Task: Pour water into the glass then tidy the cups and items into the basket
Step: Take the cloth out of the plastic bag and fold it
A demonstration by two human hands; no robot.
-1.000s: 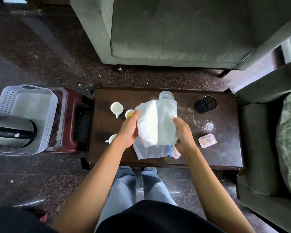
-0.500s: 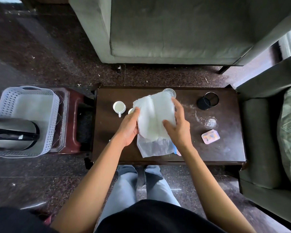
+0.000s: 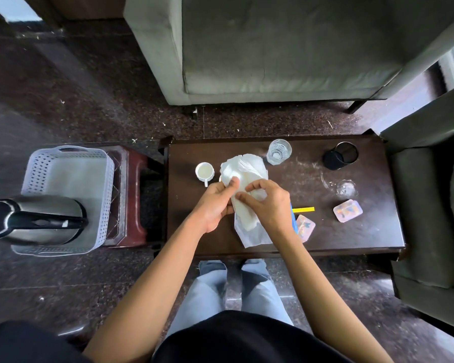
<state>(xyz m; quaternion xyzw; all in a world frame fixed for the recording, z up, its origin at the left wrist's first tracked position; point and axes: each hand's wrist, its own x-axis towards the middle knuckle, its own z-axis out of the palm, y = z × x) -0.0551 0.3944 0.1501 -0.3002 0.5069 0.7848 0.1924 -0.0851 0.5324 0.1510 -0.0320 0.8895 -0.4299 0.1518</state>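
Observation:
My left hand (image 3: 215, 203) and my right hand (image 3: 269, 203) both pinch a crumpled white plastic bag (image 3: 244, 171) over the middle of the dark wooden table (image 3: 364, 239). A clear pouch (image 3: 249, 231) hangs below the bag. A glass with water (image 3: 279, 151) stands at the table's far edge. One white cup (image 3: 204, 172) sits left of the bag. The white perforated basket (image 3: 71, 174) rests on a red stool at the left, with a steel kettle (image 3: 34, 220) in its near end.
A black mesh cup (image 3: 340, 155) lies on its side at the far right. Two small pink boxes (image 3: 347, 210) (image 3: 305, 226), a yellow strip (image 3: 303, 210) and a clear glass lid (image 3: 346, 187) lie right of my hands. Grey sofas stand beyond and to the right.
The bag went from spread wide to bunched up between my fingers. My hands drew closer together, and the glass behind the bag came fully into sight.

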